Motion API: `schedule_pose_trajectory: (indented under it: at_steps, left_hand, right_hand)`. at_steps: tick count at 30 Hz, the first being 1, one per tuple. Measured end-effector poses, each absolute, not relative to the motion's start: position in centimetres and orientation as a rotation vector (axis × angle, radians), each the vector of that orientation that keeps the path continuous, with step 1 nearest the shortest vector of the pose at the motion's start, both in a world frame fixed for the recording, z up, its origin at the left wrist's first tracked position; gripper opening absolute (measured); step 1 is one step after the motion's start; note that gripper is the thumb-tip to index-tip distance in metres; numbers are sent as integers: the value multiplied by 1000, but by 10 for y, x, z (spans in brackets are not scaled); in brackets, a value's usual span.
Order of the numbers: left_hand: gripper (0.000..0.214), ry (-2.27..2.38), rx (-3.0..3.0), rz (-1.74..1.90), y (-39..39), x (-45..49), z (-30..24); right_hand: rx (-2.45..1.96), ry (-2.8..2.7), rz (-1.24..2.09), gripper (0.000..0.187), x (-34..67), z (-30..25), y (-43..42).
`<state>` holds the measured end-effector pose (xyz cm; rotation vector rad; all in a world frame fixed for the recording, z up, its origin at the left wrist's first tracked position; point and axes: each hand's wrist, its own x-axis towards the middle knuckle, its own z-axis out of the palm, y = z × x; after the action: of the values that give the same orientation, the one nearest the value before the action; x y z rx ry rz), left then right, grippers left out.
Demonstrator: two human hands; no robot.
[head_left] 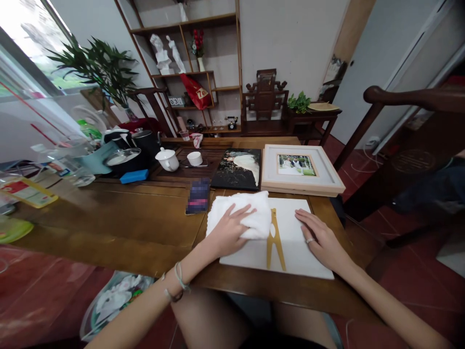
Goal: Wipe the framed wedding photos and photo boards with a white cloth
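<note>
A white panel [243, 257] lies at the front edge of the wooden table, with a flat gold piece [276, 242] on it, shaped like a narrow A with two legs and a hole. Over the panel's left part spreads a white cloth [238, 199], crumpled, its edge beside the gold piece. My left hand [230, 230] is on top of the cloth, palm down, fingers apart and stretched out. My right hand [319, 237], wearing a ring, rests at the panel's right side, fingers stretched flat and touching the surface, holding nothing.
Behind the panel are a framed photo [269, 165] and a dark photo panel [225, 179]. A phone [198, 196] lies left of the cloth. A lidded white cup [167, 159], blue block [134, 176] and bottles stand farther left. A bin [87, 317] sits below; a chair [399, 160] stands right.
</note>
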<state>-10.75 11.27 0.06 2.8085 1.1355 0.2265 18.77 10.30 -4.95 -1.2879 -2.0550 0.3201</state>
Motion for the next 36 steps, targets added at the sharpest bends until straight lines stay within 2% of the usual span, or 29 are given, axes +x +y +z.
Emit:
schedule_pose_trajectory:
  at_steps: [4,8,18,22,26,29,36]
  left_hand:
    - [24,942,2831,180,62,-109,6]
    - [33,873,2821,189,38,-113,9]
    - [26,1123,2807,290,121,-109,2]
    - [28,1108,2786,253,99,-104,6]
    - [18,975,2768,159,47,-106,13]
    - [28,877,2757,138,26,-112,16]
    - [34,859,2715,236,90,-119,17]
  right_hand:
    - [-1284,-2049,316,35,187,-50,103]
    - [-1274,-2040,305,35,187,-50,103]
    - [-1268,-2061,300,35,187,-50,103]
    - [-1269,-2049,289,34,187,-51,103]
    - [-1267,-2054,288,35,187,-51,103]
    - [-1265,-2052,281,35,186,-51,103]
    - [-1253,-2077,260,34,187,-50,103]
